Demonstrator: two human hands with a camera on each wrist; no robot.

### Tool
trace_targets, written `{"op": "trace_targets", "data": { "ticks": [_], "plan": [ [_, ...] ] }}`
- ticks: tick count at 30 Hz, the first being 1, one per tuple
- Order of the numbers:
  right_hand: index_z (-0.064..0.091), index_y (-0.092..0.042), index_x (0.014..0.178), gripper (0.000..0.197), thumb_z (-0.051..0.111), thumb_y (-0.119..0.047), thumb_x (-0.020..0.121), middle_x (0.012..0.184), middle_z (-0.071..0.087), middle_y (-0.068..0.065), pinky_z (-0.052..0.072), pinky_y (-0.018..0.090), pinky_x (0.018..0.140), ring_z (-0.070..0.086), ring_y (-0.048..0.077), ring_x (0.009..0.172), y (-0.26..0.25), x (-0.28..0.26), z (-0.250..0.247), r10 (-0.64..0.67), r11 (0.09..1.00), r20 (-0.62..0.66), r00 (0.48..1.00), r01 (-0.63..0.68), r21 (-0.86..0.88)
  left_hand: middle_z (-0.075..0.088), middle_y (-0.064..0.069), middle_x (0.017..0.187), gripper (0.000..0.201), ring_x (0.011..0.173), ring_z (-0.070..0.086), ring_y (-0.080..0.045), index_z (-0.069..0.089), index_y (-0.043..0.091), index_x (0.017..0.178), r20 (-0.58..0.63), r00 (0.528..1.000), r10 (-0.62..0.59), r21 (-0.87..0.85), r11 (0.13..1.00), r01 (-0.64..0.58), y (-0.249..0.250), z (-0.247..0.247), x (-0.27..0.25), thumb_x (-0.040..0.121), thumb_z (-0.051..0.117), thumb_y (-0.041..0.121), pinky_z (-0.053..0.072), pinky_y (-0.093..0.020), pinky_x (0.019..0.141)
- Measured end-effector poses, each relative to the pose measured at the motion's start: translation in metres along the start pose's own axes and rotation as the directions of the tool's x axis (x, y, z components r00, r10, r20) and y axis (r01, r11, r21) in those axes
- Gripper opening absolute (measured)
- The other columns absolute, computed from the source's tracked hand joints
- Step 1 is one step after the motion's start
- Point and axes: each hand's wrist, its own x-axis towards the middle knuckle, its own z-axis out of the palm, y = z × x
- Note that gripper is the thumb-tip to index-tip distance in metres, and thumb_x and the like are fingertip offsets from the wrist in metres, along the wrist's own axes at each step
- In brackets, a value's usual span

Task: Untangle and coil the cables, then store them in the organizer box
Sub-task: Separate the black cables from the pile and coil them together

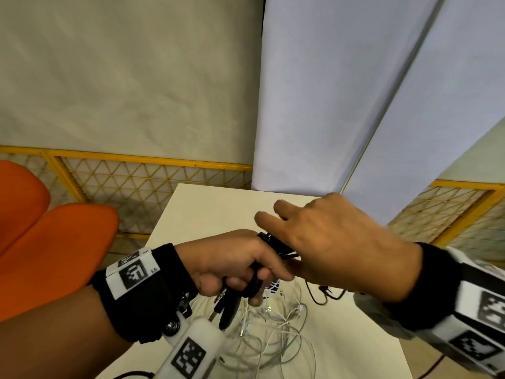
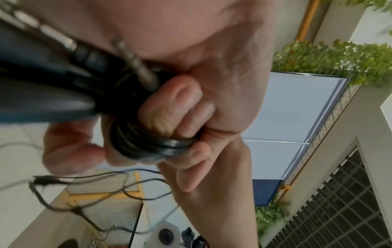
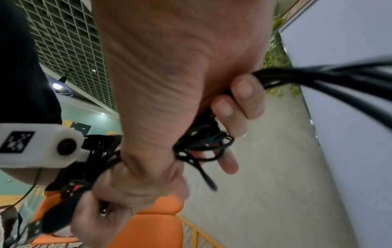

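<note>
Pale counter (image 1: 207, 206) in the head view, yellow mesh fence and orange chairs behind. Left hand (image 1: 235, 261) is clamped round a black cable bundle (image 1: 276, 246) held above the counter. Right hand (image 1: 336, 242) meets it from the right, top two fingers loose and extended. Still on the counter: a white cable tangle (image 1: 276, 332) and a thin black cable (image 1: 322, 295). No organizer box in sight.

Left wrist view: left fingers (image 2: 180, 107) curl tight on stacked black coils (image 2: 148, 144), a metal jack plug (image 2: 135, 63) sticking out of the fist.

Right wrist view: right hand's lower fingers (image 3: 244, 94) curl round the bundle's strands (image 3: 328, 77); blurred, so probably a guiding grip, not a firm one.

Step in hand, as I read it: coiling the black cable, untangling of the rest not started. Next move calls for the right hand to lay the loose tail onto the coil while the left keeps the loops pinned.
</note>
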Motion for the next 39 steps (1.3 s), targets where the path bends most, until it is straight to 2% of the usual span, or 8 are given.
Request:
{"op": "trace_targets", "data": {
  "ticks": [4, 8, 15, 19, 24, 29, 34, 39],
  "plan": [
    [0.035, -0.020, 0.070, 0.034, 0.064, -0.036, 0.076, 0.048, 0.048, -0.002, 0.012, 0.024, 0.044, 0.034, 0.027, 0.035, 0.005, 0.005, 0.002, -0.023, 1.000, -0.104, 0.994, 0.024, 0.012, 0.034, -0.001, 0.048, 0.015, 0.057, 0.025, -0.023, 0.052, 0.002, 0.078, 0.066, 0.997, 0.026, -0.044, 0.999, -0.023, 0.005, -0.001, -0.005, 0.088, 0.063, 0.001, 0.039, -0.013, 0.039],
    [0.031, -0.018, 0.067, 0.035, 0.059, -0.035, 0.081, 0.045, 0.048, 0.000, 0.017, 0.026, 0.045, 0.021, 0.026, 0.043, 0.014, 0.007, 0.008, -0.065, 0.998, -0.189, 0.980, 0.067, 0.007, 0.039, 0.002, 0.049, 0.032, 0.030, 0.022, -0.009, 0.046, 0.016, 0.055, 0.098, 0.992, 0.084, -0.057, 0.995, -0.079, 0.003, -0.006, -0.002, 0.078, 0.067, 0.007, 0.040, -0.028, 0.053],
    [0.034, -0.017, 0.056, 0.042, 0.071, -0.028, 0.071, 0.039, 0.041, 0.002, 0.016, 0.026, 0.045, 0.016, 0.027, 0.042, 0.021, 0.011, 0.001, -0.106, 0.994, -0.199, 0.974, 0.102, -0.027, 0.045, 0.002, 0.044, 0.048, 0.031, 0.027, -0.007, 0.053, 0.017, 0.045, 0.055, 0.994, 0.093, 0.026, 0.995, -0.094, 0.009, -0.004, 0.000, 0.088, 0.067, 0.003, 0.040, -0.031, 0.062],
    [0.032, -0.017, 0.058, 0.047, 0.077, -0.025, 0.068, 0.039, 0.043, 0.001, 0.018, 0.025, 0.045, 0.017, 0.026, 0.043, 0.023, 0.011, 0.002, -0.137, 0.990, -0.178, 0.974, 0.129, -0.057, 0.041, -0.004, 0.050, 0.042, 0.039, 0.027, -0.010, 0.053, 0.014, 0.049, 0.015, 0.997, 0.080, 0.054, 0.995, -0.081, 0.010, -0.003, -0.001, 0.086, 0.074, 0.012, 0.040, -0.029, 0.059],
    [0.033, -0.020, 0.059, 0.044, 0.076, -0.016, 0.069, 0.042, 0.031, 0.000, 0.019, 0.026, 0.043, 0.019, 0.023, 0.041, 0.027, 0.009, 0.001, -0.127, 0.992, -0.147, 0.981, 0.123, -0.040, 0.053, -0.001, 0.055, 0.038, 0.039, 0.031, -0.009, 0.058, 0.015, 0.053, -0.013, 0.992, 0.128, 0.081, 0.989, -0.127, 0.013, 0.001, -0.003, 0.088, 0.073, 0.018, 0.039, -0.025, 0.052],
    [0.033, -0.021, 0.056, 0.038, 0.067, -0.022, 0.073, 0.050, 0.002, -0.009, 0.016, 0.023, 0.041, 0.012, 0.017, 0.038, 0.031, 0.012, -0.002, -0.124, 0.992, -0.101, 0.987, 0.126, 0.012, 0.055, 0.000, 0.055, 0.039, 0.043, 0.036, -0.010, 0.056, 0.016, 0.053, -0.030, 0.989, 0.147, 0.122, 0.982, -0.142, 0.014, 0.001, -0.003, 0.087, 0.074, 0.020, 0.036, -0.024, 0.050],
    [0.025, -0.024, 0.055, 0.045, 0.068, -0.026, 0.069, 0.049, 0.000, -0.010, 0.005, 0.016, 0.043, 0.001, 0.003, 0.041, 0.034, 0.015, -0.006, -0.115, 0.992, -0.057, 0.992, 0.118, 0.048, 0.053, 0.006, 0.050, 0.039, 0.048, 0.049, -0.007, 0.053, 0.018, 0.053, -0.054, 0.987, 0.154, 0.188, 0.972, -0.141, 0.018, 0.001, 0.000, 0.088, 0.073, 0.018, 0.031, -0.014, 0.044],
    [0.005, -0.026, 0.058, 0.064, 0.068, -0.024, 0.073, 0.048, 0.005, -0.010, 0.006, 0.018, 0.044, 0.004, 0.002, 0.042, 0.035, 0.018, -0.014, -0.103, 0.994, 0.005, 0.995, 0.103, -0.017, 0.053, 0.010, 0.048, 0.025, 0.046, 0.045, -0.004, 0.061, 0.015, 0.066, -0.050, 0.984, 0.172, 0.187, 0.969, -0.160, 0.022, 0.000, -0.002, 0.088, 0.072, 0.023, 0.025, -0.016, 0.043]
  ]
}}
